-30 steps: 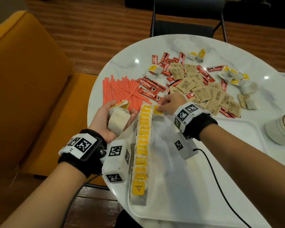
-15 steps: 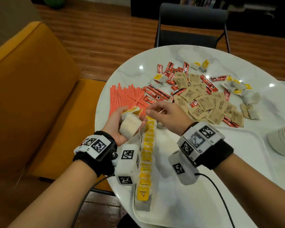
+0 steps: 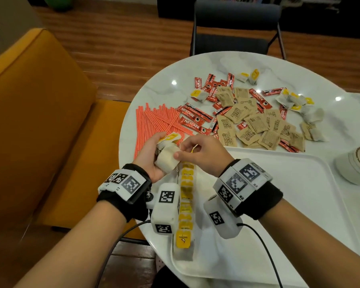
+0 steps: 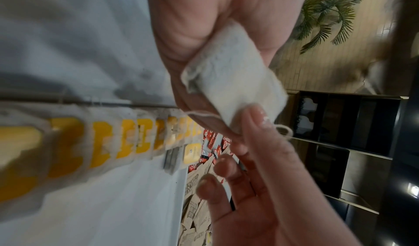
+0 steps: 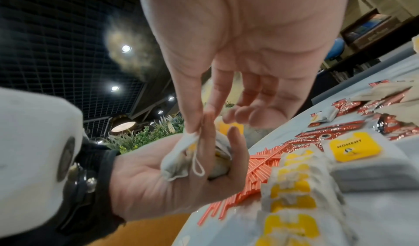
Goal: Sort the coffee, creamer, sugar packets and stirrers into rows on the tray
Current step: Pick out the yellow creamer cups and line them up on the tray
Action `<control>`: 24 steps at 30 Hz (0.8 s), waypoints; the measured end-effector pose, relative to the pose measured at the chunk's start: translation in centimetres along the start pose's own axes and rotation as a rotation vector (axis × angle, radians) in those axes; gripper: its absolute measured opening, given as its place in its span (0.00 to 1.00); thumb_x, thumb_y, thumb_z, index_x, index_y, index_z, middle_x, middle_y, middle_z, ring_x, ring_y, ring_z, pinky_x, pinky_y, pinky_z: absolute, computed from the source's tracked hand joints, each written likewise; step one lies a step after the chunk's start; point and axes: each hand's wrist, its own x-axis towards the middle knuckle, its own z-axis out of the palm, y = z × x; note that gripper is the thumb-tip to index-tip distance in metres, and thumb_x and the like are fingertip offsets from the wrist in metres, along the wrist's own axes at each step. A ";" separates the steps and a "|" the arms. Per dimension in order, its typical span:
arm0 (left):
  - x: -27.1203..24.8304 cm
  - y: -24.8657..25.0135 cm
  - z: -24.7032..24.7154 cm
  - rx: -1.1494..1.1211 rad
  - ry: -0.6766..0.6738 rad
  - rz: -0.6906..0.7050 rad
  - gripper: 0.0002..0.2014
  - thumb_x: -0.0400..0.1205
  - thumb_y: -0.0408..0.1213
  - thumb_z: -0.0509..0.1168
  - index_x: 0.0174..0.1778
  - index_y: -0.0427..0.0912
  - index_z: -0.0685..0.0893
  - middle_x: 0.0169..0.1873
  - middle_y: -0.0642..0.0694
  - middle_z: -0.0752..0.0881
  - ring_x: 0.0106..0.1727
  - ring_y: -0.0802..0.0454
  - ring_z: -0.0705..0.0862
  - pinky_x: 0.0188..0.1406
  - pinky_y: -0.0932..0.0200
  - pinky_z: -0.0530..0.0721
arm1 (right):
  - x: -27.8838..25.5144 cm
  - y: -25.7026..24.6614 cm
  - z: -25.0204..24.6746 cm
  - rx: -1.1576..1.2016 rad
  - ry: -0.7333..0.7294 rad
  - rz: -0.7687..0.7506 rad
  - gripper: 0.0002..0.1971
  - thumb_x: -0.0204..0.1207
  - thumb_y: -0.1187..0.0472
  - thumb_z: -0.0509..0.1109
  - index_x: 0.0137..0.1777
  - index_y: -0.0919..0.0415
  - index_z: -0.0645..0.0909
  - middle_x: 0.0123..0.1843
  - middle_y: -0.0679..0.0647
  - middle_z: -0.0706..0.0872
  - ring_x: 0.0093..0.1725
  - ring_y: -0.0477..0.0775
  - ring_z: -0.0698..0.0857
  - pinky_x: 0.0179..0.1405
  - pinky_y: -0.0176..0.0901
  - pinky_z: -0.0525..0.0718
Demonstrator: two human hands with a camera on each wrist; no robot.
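My left hand (image 3: 151, 161) is palm up over the table's left edge and grips a small bunch of white sachets with yellow tags (image 3: 166, 157). My right hand (image 3: 178, 151) pinches the corner of the top sachet (image 5: 179, 153) between thumb and forefinger; its string loop hangs down. In the left wrist view the sachet (image 4: 233, 81) lies across my palm. A row of the same yellow-tagged sachets (image 3: 186, 204) runs along the left side of the white tray (image 3: 279, 204). Orange stirrers (image 3: 154, 121), red coffee sticks (image 3: 192, 119) and brown sugar packets (image 3: 256, 125) lie loose beyond the tray.
More white sachets (image 3: 295, 100) are scattered at the far right of the round marble table (image 3: 206, 65). A stack of pale bowls (image 3: 355, 165) stands right of the tray. An orange sofa (image 3: 40, 121) is at the left and a dark chair (image 3: 235, 23) behind the table.
My right hand left the far end of the sachet row on the tray, moved left to my left hand and took hold of the top sachet there.
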 end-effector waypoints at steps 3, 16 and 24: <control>-0.2 -0.1 0.0 -0.009 -0.032 0.025 0.16 0.84 0.44 0.57 0.51 0.32 0.79 0.37 0.38 0.87 0.32 0.50 0.88 0.25 0.61 0.86 | -0.1 -0.1 -0.1 0.059 0.036 0.002 0.15 0.69 0.62 0.76 0.27 0.50 0.75 0.32 0.47 0.79 0.25 0.33 0.76 0.37 0.34 0.74; -1.0 0.1 -0.3 0.191 -0.001 0.151 0.01 0.81 0.33 0.62 0.45 0.40 0.78 0.32 0.41 0.84 0.28 0.52 0.84 0.21 0.64 0.82 | -0.1 -0.6 -2.3 0.211 0.256 0.161 0.14 0.71 0.66 0.69 0.30 0.60 0.67 0.23 0.57 0.78 0.18 0.50 0.80 0.22 0.41 0.78; -1.3 -0.8 0.7 0.600 -0.081 0.259 0.14 0.77 0.25 0.67 0.53 0.47 0.83 0.39 0.45 0.88 0.34 0.54 0.87 0.24 0.64 0.84 | 0.5 -0.8 -1.0 0.160 0.277 0.187 0.14 0.71 0.58 0.70 0.30 0.56 0.68 0.39 0.63 0.88 0.32 0.58 0.81 0.38 0.51 0.79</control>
